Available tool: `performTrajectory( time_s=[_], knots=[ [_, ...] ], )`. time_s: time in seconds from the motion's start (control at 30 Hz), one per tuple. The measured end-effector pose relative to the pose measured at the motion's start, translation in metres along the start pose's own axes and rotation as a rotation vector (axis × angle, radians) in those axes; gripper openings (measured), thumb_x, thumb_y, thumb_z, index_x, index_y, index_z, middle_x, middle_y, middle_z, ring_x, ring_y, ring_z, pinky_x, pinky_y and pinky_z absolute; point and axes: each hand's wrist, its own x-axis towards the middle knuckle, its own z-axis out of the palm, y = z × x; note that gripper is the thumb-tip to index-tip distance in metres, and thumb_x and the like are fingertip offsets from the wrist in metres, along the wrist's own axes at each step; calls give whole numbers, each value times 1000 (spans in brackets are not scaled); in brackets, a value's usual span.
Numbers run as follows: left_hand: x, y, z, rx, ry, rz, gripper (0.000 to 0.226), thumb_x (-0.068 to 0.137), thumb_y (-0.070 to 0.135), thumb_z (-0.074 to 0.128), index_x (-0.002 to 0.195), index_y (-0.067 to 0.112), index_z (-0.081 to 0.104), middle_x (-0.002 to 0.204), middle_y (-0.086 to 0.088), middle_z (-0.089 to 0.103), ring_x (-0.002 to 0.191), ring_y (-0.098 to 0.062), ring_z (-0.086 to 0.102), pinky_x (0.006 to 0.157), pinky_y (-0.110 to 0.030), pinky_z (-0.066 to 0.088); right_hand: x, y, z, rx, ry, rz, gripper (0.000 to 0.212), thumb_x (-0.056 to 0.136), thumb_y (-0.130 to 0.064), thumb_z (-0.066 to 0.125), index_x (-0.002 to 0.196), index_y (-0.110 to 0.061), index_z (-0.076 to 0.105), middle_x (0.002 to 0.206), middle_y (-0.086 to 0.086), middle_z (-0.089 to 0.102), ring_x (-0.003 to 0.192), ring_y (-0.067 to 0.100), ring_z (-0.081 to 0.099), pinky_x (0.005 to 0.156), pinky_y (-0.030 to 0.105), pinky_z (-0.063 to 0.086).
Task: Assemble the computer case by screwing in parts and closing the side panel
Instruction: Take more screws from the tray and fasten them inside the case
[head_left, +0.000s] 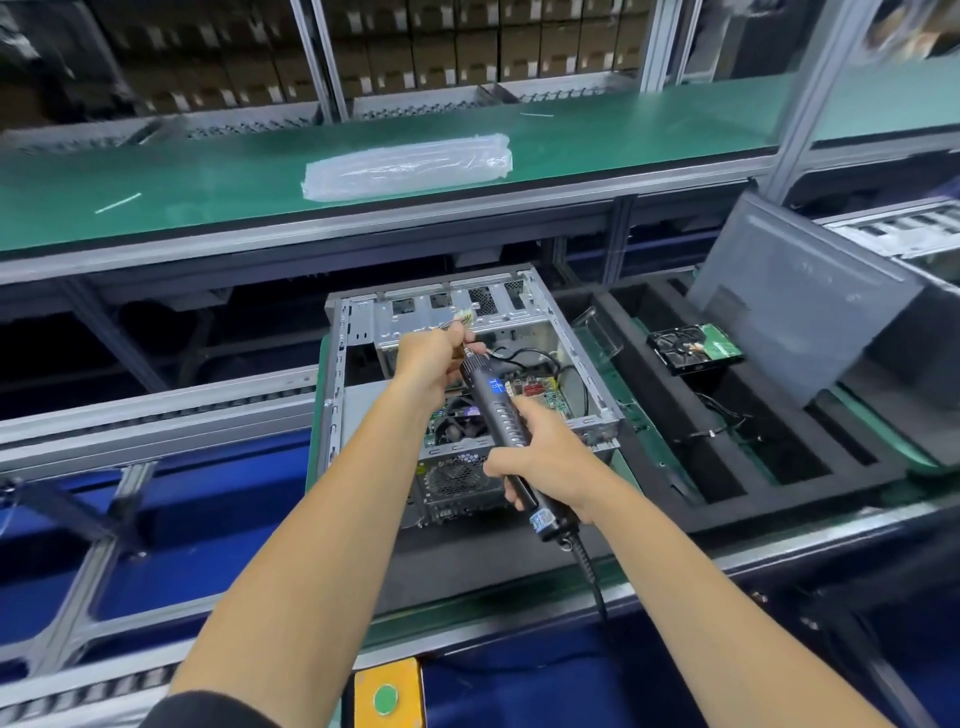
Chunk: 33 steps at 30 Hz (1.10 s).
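While gripping ribbed black screwdriver, metal case

- A crumpled clear plastic bag lay on the green upper shelf.
- A thin white strip lay well to the left of the bag on the same shelf.
- Rows of brown cardboard boxes stood stacked behind the aluminium frame posts.
- A yellow box with a round green button sat at the near edge.
- Grey roller conveyor rails ran off to the left.
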Motion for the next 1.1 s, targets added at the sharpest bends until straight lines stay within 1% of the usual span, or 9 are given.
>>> performTrajectory(
  time_s=[0.17, 0.33, 0.4, 0.47, 0.6, 0.77, 0.9, 1.0, 1.1],
  knots=[
    [-1, -2, -8, 161, -27, 55, 24, 97, 23, 51, 83, 9, 65, 73, -2, 73, 69, -12, 66, 59, -24, 50, 4, 4, -6, -17, -33, 19, 51, 78, -6, 70, 118, -29, 50, 81, 7, 54, 52, 22, 56, 50, 34, 51],
    [7, -9, -14, 278, -56, 65, 47, 101, 41, 37, 92, 8, 69, 89, -6, 72, 81, -17, 65, 75, -29, 55, 5, 8, -15, -4, -33, 30, 52, 78, -7, 69, 123, -24, 50, 85, 8, 55, 53, 22, 57, 53, 34, 52],
    [9, -19, -20, 503, -25, 146, 45, 101, 40, 36, 85, 11, 66, 84, -1, 69, 74, -13, 63, 67, -22, 51, 4, 9, -22, 13, -34, 30, 50, 78, -6, 69, 122, -23, 51, 85, 10, 55, 54, 23, 56, 53, 35, 52],
    [13, -32, -28, 921, -157, 242, 31, 98, 31, 45, 85, 11, 65, 84, -2, 67, 71, -14, 58, 65, -23, 45, 2, 10, -31, 39, -38, 29, 49, 80, -4, 69, 121, -24, 52, 83, 9, 56, 54, 24, 55, 53, 36, 51],
    [13, -52, -30, 1397, -419, 229, 30, 98, 35, 48, 115, 17, 64, 110, 0, 62, 97, -17, 57, 85, -33, 44, -3, 9, -48, 85, -35, 45, 51, 81, -3, 68, 114, -37, 51, 85, 12, 58, 57, 25, 55, 55, 38, 51],
    [9, -50, -28, 1410, -425, 297, 31, 98, 32, 48, 109, 11, 67, 111, -8, 66, 90, -20, 57, 79, -30, 41, -12, 12, -58, 103, -55, 74, 63, 81, -3, 68, 136, -22, 43, 81, 11, 58, 55, 25, 55, 51, 34, 49],
    [1, -46, -32, 1338, -370, 256, 22, 91, 35, 60, 101, 17, 68, 97, -1, 65, 86, -16, 56, 80, -31, 43, -20, 14, -58, 128, -82, 84, 53, 82, -2, 67, 119, -34, 47, 82, 12, 59, 54, 24, 55, 49, 34, 48],
    [-10, -41, -36, 1221, -424, 159, 19, 90, 34, 62, 88, 16, 63, 80, 5, 60, 71, -10, 51, 70, -29, 40, -25, 17, -55, 134, -99, 116, 54, 83, 0, 66, 128, -21, 45, 79, 11, 57, 53, 24, 55, 48, 32, 47],
    [-21, -40, -36, 1185, -433, 184, 25, 95, 28, 56, 87, 7, 66, 77, 6, 59, 69, -9, 51, 70, -27, 40, -32, 20, -47, 145, -105, 107, 45, 83, 1, 65, 109, -32, 51, 75, 10, 57, 51, 24, 54, 48, 32, 46]
  ],
)
